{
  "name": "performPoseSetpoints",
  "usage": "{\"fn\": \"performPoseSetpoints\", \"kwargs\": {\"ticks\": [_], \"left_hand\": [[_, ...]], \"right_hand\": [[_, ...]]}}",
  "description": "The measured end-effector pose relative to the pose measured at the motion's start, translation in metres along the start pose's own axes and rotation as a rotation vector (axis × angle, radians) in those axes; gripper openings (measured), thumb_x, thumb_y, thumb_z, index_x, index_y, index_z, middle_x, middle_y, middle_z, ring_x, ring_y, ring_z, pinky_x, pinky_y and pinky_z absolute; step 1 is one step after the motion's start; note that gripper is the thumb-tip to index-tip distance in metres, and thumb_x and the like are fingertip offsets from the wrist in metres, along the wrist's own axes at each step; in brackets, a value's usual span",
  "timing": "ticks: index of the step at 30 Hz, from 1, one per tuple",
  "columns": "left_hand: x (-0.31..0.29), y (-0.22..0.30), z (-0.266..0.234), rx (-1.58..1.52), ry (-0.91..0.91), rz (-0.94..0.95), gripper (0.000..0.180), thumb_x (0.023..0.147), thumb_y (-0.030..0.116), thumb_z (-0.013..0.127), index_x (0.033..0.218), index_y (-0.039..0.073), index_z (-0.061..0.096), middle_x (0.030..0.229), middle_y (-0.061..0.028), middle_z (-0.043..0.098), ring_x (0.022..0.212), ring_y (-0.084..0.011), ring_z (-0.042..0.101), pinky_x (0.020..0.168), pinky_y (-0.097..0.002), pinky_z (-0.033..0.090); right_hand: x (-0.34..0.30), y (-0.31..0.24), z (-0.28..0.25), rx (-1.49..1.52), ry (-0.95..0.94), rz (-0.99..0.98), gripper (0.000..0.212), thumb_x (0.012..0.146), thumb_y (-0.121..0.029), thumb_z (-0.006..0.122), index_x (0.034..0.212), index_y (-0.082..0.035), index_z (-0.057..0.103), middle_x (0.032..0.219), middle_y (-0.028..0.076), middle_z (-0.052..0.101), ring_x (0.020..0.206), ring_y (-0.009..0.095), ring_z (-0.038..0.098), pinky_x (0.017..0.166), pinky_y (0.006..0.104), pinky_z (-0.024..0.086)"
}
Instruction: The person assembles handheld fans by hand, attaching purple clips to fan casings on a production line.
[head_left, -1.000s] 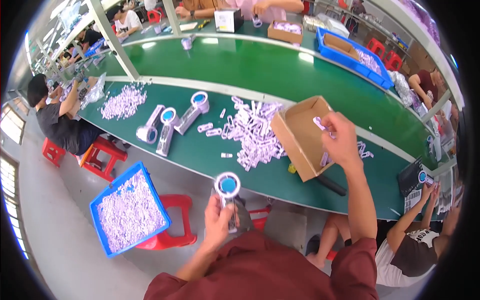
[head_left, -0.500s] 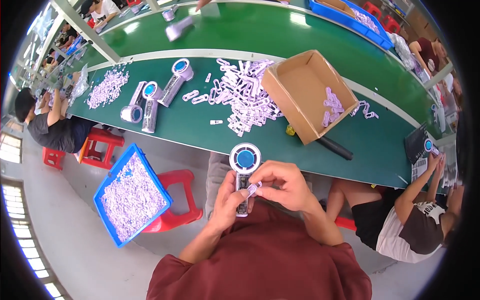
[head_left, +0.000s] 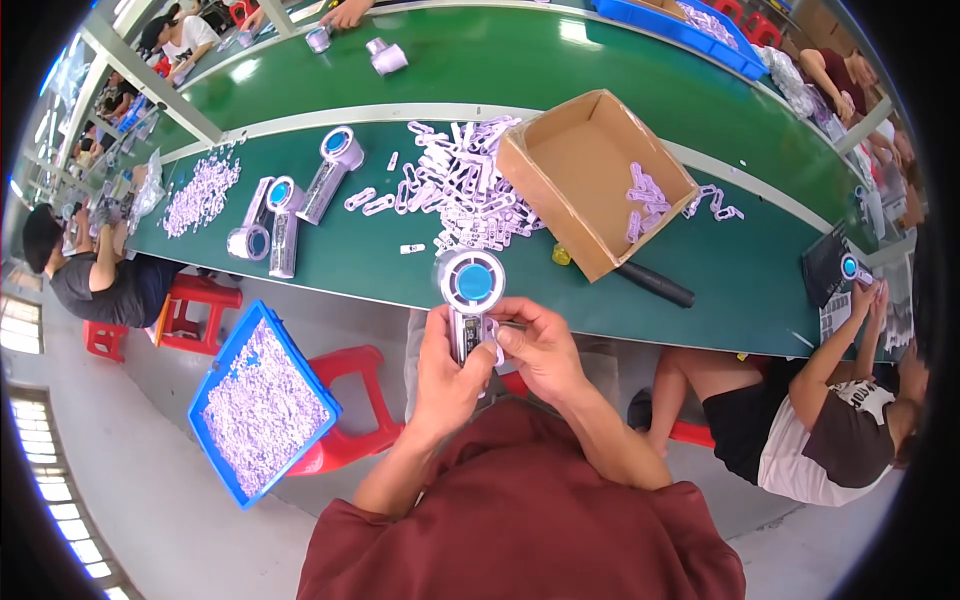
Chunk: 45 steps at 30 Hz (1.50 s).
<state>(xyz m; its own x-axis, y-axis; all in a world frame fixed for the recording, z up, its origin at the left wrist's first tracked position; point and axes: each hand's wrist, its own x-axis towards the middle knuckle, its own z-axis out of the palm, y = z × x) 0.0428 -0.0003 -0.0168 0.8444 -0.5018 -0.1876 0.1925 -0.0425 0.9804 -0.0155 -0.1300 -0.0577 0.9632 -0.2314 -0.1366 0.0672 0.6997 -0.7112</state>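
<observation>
Head view: I see my left hand [head_left: 447, 365] and right hand [head_left: 540, 345] both clamped on a handheld fan [head_left: 469, 300] (blue centre), just before the green bench [head_left: 380, 255].

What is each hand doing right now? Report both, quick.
Left hand: closed around the handle of the small handheld fan.
Right hand: fingers pinched against the same fan's handle; whether it holds a small part cannot be told.

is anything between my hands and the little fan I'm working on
No. Both hands already grip the handheld fan: left hand wraps its handle, right hand pinches it from the side. Nothing visible lies between them.
</observation>
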Motion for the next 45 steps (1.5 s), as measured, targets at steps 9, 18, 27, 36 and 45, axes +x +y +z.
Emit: {"fn": "performPoseSetpoints", "kwargs": {"ticks": [9, 18, 27, 36, 45], "left_hand": [[-0.014, -0.005, 0.01, -0.065, -0.035, 0.056, 0.052, 0.088, 0.01, 0.066, 0.13, -0.002, 0.038, 0.111, -0.0078, 0.055, 0.096, -0.0104, 0.055, 0.081, -0.0267, 0.049], [-0.028, -0.004, 0.005, 0.094, -0.064, 0.127, 0.062, 0.087, 0.014, 0.064, 0.136, -0.005, 0.032, 0.119, -0.0162, 0.052, 0.109, -0.0194, 0.052, 0.093, -0.0346, 0.045], [-0.037, 0.003, 0.005, 0.047, -0.076, 0.071, 0.068, 0.089, 0.017, 0.07, 0.137, -0.007, 0.028, 0.116, -0.0183, 0.057, 0.101, -0.0224, 0.06, 0.09, -0.0366, 0.049], [-0.036, -0.012, 0.003, 0.213, -0.049, 0.257, 0.072, 0.085, 0.012, 0.074, 0.137, -0.006, 0.027, 0.119, -0.0181, 0.053, 0.106, -0.0219, 0.057, 0.09, -0.0369, 0.048], [-0.036, -0.015, -0.001, 0.151, -0.047, 0.28, 0.069, 0.081, 0.0, 0.07, 0.135, -0.003, 0.028, 0.12, -0.0158, 0.05, 0.109, -0.0218, 0.056, 0.092, -0.0355, 0.048]], "right_hand": [[-0.019, -0.011, -0.014, 0.166, -0.054, 0.058, 0.028, 0.093, -0.004, 0.065, 0.119, 0.007, 0.06, 0.108, 0.013, 0.066, 0.094, 0.02, 0.065, 0.081, 0.0339, 0.056], [-0.032, -0.02, 0.007, -0.081, -0.027, -0.185, 0.026, 0.09, 0.002, 0.068, 0.114, 0.008, 0.06, 0.104, 0.013, 0.069, 0.091, 0.017, 0.068, 0.077, 0.0297, 0.059], [-0.04, -0.024, 0.008, -0.21, -0.003, -0.115, 0.022, 0.092, -0.002, 0.066, 0.11, 0.009, 0.061, 0.096, 0.014, 0.069, 0.079, 0.016, 0.069, 0.068, 0.0273, 0.059], [-0.04, -0.034, 0.013, -0.334, 0.003, -0.146, 0.02, 0.091, 0.001, 0.066, 0.107, 0.01, 0.062, 0.092, 0.013, 0.071, 0.076, 0.014, 0.07, 0.067, 0.0264, 0.059], [-0.043, -0.035, 0.015, -0.523, 0.043, -0.156, 0.014, 0.085, 0.002, 0.067, 0.097, 0.009, 0.064, 0.078, 0.011, 0.072, 0.071, 0.013, 0.071, 0.064, 0.0254, 0.058]]}}
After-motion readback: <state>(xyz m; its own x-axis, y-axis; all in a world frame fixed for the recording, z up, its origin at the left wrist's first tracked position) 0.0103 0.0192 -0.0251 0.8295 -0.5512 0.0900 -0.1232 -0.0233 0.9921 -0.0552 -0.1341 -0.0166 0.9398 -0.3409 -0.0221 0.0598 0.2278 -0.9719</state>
